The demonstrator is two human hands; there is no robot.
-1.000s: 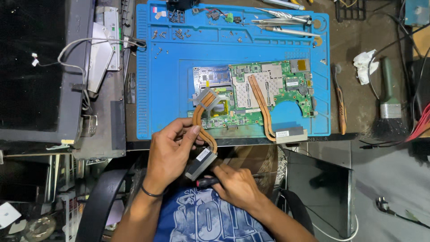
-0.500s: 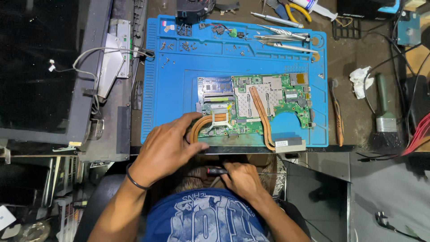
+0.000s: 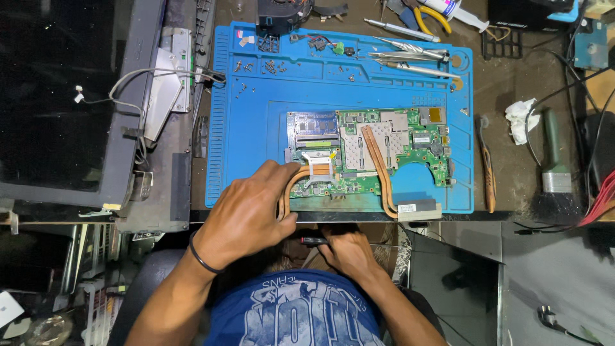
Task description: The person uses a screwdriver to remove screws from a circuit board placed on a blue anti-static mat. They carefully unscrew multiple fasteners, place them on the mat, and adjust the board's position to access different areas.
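Note:
A green laptop motherboard (image 3: 397, 144) lies on a blue work mat (image 3: 256, 122). Two copper heat pipes run over it: one long pipe (image 3: 378, 163) down the middle, and a curved pipe (image 3: 301, 174) at the lower left. My left hand (image 3: 246, 214) rests palm-down on the mat's front edge, covering the end of the curved pipe and its heatsink. My right hand (image 3: 349, 253) sits below the table edge, closed around a small dark-handled screwdriver (image 3: 314, 241).
Tweezers and probes (image 3: 410, 54) and several loose screws (image 3: 272, 64) lie along the mat's far edge. A brush (image 3: 554, 176), white tissue (image 3: 522, 118) and cables sit at the right. A dark laptop lid (image 3: 61, 102) stands at the left.
My left hand has carried the curved heat pipe with its heatsink from my lap up onto the motherboard and now presses on it. The right hand stayed low with the screwdriver.

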